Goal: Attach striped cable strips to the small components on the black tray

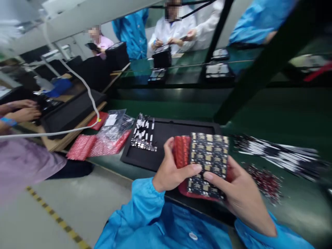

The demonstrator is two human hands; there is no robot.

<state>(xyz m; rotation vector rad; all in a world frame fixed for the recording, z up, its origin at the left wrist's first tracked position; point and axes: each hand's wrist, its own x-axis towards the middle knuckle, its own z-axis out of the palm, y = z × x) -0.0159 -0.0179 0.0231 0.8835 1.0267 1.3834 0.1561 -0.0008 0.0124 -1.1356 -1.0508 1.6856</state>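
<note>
Both my hands grip a dark circuit board panel (pixel 209 152) with rows of gold pads, held tilted above the front edge of the bench. Red bubble wrap (pixel 181 147) lies against its back and shows at the left side and below. My left hand (pixel 173 169) is closed on the wrap and panel, its thumb on the panel's face. My right hand (pixel 240 185) closes on the panel's right edge, thumb also on the face. Just behind sits a black foam tray (pixel 171 129) with small black-and-white parts (pixel 142 133) at its left end.
Red bubble wrap packs (pixel 81 147) and a clear plastic bag (pixel 114 128) lie left of the tray. Right are white-and-black strips (pixel 280 152) and a heap of small red parts (pixel 267 183). A white cable (pixel 89 93) hangs at left. Other people work nearby; a dark post (pixel 249 79) slants across.
</note>
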